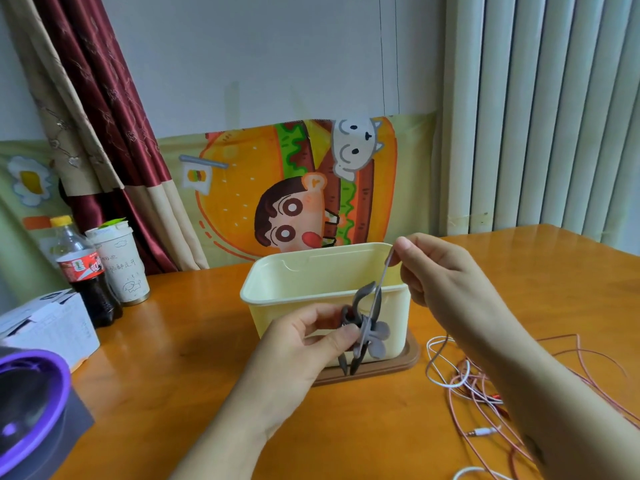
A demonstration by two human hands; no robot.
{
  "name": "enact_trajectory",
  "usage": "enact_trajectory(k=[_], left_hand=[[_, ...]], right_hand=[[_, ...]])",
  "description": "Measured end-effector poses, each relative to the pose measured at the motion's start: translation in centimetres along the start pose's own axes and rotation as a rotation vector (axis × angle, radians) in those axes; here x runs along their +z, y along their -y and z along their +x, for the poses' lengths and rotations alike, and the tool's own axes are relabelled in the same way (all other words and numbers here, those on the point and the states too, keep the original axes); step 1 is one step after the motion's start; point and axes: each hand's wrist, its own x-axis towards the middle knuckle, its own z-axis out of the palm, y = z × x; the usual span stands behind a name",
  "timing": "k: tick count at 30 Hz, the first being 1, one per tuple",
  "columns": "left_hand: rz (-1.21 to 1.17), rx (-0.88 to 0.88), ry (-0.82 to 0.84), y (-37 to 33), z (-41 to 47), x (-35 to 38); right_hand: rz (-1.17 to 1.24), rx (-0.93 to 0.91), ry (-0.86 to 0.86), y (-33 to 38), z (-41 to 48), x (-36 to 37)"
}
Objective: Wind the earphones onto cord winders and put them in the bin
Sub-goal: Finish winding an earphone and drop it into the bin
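A cream bin (277, 289) stands open on a brown lid at the middle of the wooden table. In front of it my left hand (304, 337) pinches a grey cord winder (367, 327) with flat lobes and grey cord around its middle. My right hand (436, 271) pinches the grey earphone cord (382, 278) above the bin's right rim and holds it taut up from the winder. Two dark ends hang below the winder. Loose pink and white earphone cords (460, 382) lie tangled on the table to the right, partly hidden by my right forearm.
At the left stand a cola bottle (83, 271), a white paper cup (121, 265), a white box (48, 327) and a purple-rimmed round object (31, 403). A white jack plug (481, 432) lies among the cords. A curtain and a cartoon cloth hang behind the table.
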Motion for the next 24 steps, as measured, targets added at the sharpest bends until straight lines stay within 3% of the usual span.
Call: enact_trajectory(k=[4, 8, 11, 13, 19, 24], left_hand=[[-0.077, -0.025, 0.025, -0.2, -0.1, 0.1], [-0.298, -0.035, 0.113, -0.9, -0.3, 0.7], [-0.543, -0.040, 0.003, -1.6, -0.2, 0.7], [-0.629, -0.042, -0.099, -1.7, 0.1, 0.1], [-0.602, -0.176, -0.315, -0.9, 0.4, -1.1], [-0.590, -0.172, -0.369, -0.6, 0.6, -0.6]], right_hand=[[0.017, 0.016, -0.014, -0.6, 0.1, 0.1], [-0.028, 0.091, 0.082, -1.9, 0.0, 0.9], [-0.076, 0.185, 0.239, -3.1, -0.6, 2.2], [-0.122, 0.155, 0.318, -3.0, -1.2, 3.2], [-0.365, 0.010, 0.538, -1.5, -2.7, 4.6], [-0.464, -0.056, 0.569, 0.0, -2.8, 4.2]])
